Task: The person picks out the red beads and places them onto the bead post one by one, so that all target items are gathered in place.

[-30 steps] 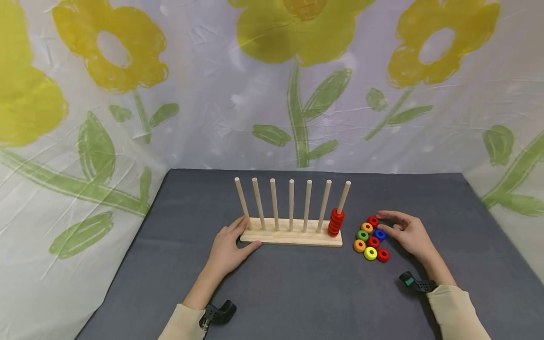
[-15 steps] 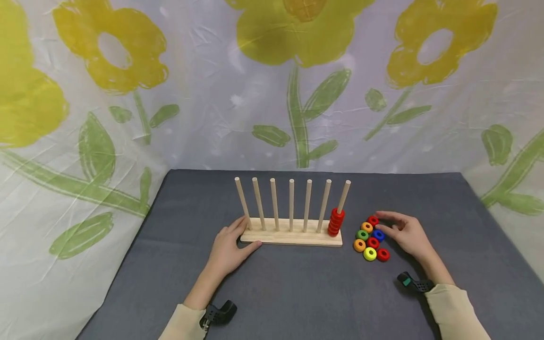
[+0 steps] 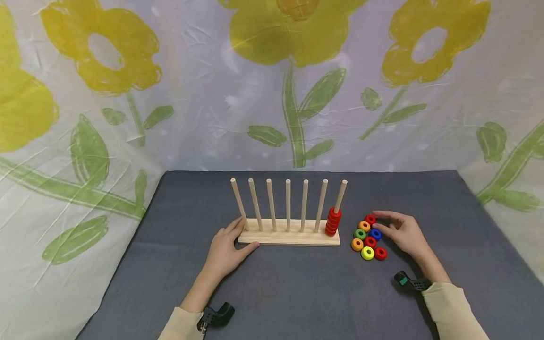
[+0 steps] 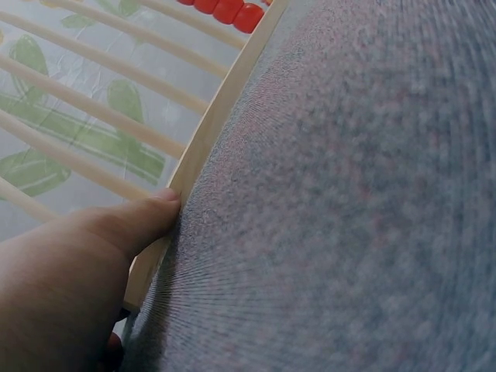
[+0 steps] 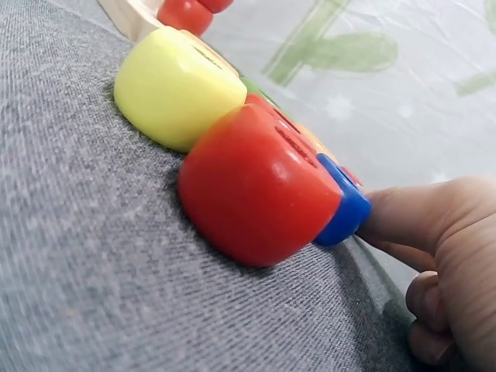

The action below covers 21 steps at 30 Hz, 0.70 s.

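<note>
A wooden peg stand [image 3: 293, 239] with several upright pegs sits mid-table, and red beads [image 3: 333, 222] are stacked on its rightmost peg. My left hand [image 3: 225, 250] grips the stand's left end, thumb along the front edge in the left wrist view. On the right lies a tight cluster of ring beads, including a yellow bead [image 3: 367, 253], a green bead [image 3: 359, 234] and a blue bead [image 3: 375, 234]. My right hand [image 3: 405, 233] rests at the cluster's right side. Its thumb touches the blue bead [image 5: 345, 203]; the index fingertip is by the far red bead [image 3: 370, 219].
A dark grey cloth [image 3: 297, 293] covers the table. Behind it hangs a pale backdrop [image 3: 191, 137] printed with yellow flowers. Orange beads [image 3: 357, 244] and a near red bead [image 3: 380, 254] lie at the cluster's edges. Each wrist wears a black strap-mounted device [image 3: 218, 315].
The head view has shifted slightly. My right hand and the blue bead have moved a little left, closer into the cluster. My left hand stays on the stand.
</note>
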{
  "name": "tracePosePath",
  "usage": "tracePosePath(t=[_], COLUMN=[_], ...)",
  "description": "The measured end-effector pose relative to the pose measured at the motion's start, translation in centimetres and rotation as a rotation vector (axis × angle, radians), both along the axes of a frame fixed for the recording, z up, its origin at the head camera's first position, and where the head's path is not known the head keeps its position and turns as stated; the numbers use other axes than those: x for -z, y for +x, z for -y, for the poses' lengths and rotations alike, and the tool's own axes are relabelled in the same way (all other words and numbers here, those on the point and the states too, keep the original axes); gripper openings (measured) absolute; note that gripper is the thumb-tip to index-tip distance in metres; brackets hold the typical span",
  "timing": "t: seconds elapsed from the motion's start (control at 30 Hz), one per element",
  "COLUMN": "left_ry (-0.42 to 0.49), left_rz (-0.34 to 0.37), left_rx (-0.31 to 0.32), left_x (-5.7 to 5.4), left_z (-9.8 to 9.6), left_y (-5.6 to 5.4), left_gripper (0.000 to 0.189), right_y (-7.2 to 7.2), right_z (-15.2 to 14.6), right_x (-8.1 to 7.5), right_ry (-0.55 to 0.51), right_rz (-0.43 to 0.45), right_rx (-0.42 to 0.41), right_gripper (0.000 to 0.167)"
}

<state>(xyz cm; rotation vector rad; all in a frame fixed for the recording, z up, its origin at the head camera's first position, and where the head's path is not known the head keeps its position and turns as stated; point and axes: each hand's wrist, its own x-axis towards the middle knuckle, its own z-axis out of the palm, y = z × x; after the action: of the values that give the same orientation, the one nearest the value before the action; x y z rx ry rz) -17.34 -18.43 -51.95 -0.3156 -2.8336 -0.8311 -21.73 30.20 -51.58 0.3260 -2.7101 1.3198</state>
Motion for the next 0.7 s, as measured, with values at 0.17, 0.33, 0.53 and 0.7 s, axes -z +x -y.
tracePosePath(t=[0.17, 0.33, 0.53, 0.7], left_ry=[-0.004, 0.0, -0.001, 0.001], left_rz=[-0.006, -0.006, -0.014, -0.008], left_rx=[0.0, 0.003, 0.002, 0.0], left_x=[0.03, -0.02, -0.11, -0.24], left_z=[0.05, -0.05, -0.09, -0.12], left_y=[0.03, 0.02, 0.16, 0.13], left_gripper=[0.085, 0.084, 0.084, 0.084], right_y=[-0.11, 0.02, 0.0, -0.03], right_z=[0.09, 0.08, 0.1, 0.15], right_x=[0.02, 0.11, 0.37, 0.27], right_ry=[0.009, 0.014, 0.017, 0.025], right_rz=[-0.004, -0.008, -0.004, -0.023], right_rx=[-0.006, -0.007, 0.002, 0.011], right_gripper=[0.039, 0.04, 0.04, 0.039])
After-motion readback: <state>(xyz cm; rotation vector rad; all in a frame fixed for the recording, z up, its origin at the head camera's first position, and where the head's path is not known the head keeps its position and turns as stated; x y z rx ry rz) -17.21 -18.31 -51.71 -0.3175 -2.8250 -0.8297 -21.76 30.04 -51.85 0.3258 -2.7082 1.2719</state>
